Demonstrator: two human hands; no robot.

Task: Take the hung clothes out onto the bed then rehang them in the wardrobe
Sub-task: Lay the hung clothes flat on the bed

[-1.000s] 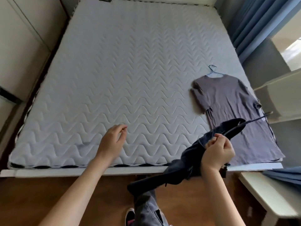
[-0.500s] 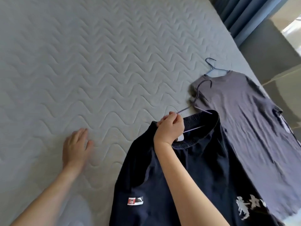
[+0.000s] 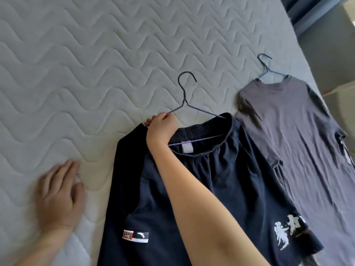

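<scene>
My right hand (image 3: 161, 127) reaches up through the middle of the frame and is closed on the left shoulder of a wire hanger (image 3: 185, 104), pinching it together with the top left corner of the dark navy shorts (image 3: 221, 179). The shorts lie spread flat on the bed (image 3: 96, 54), filling the lower centre of the frame, their waistband threaded on the hanger, whose hook points toward the top of the frame. A white tag (image 3: 187, 146) shows inside the waistband, a small logo patch (image 3: 135, 236) sits at the lower left of the shorts and white printed characters (image 3: 288, 233) at the lower right.

My left hand (image 3: 59, 194) rests flat on the quilted mattress at the lower left, fingers spread and holding nothing, just beside the left edge of the shorts.

To the right, a grey shirt (image 3: 299, 143) lies flat along the right side of the frame on its own blue hanger (image 3: 267, 68), its left edge touching the shorts. Blue curtains (image 3: 299, 8) show in the upper right corner.
</scene>
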